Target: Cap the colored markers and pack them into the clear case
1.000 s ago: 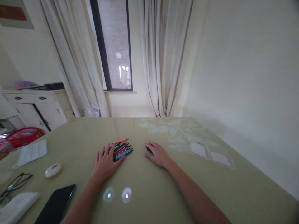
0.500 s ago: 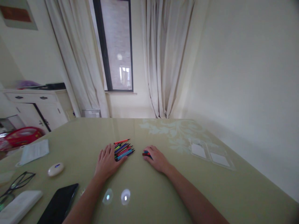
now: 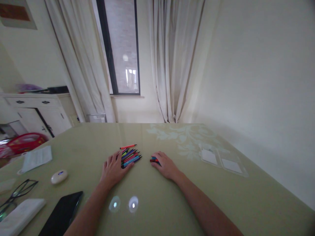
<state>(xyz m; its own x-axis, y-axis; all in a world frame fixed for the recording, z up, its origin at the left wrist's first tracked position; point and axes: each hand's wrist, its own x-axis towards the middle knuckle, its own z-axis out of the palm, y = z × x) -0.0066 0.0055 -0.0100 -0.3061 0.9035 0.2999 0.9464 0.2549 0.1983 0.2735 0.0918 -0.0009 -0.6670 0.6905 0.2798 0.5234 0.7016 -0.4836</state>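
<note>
A pile of felt-tip pens (image 3: 130,158) in many colours lies on the table, tips pointing right. My left hand (image 3: 113,168) rests flat against the pile's left end, its fingers stretched out and its thumb along the near side. Their left ends are partly hidden by that hand. A single orange felt-tip pen (image 3: 128,147) lies apart, just beyond the pile. Right of the pile, my right hand (image 3: 165,165) is curled on the table over a few pens (image 3: 154,160), red and blue. Most of their length is hidden under my palm.
The glossy green table (image 3: 152,203) carries a black phone (image 3: 61,214), a white oblong case (image 3: 21,216), glasses (image 3: 21,193), a small rounded white case (image 3: 59,176) and a pale blue sheet (image 3: 36,159) on the left. Clear plastic packaging (image 3: 222,160) lies to the right.
</note>
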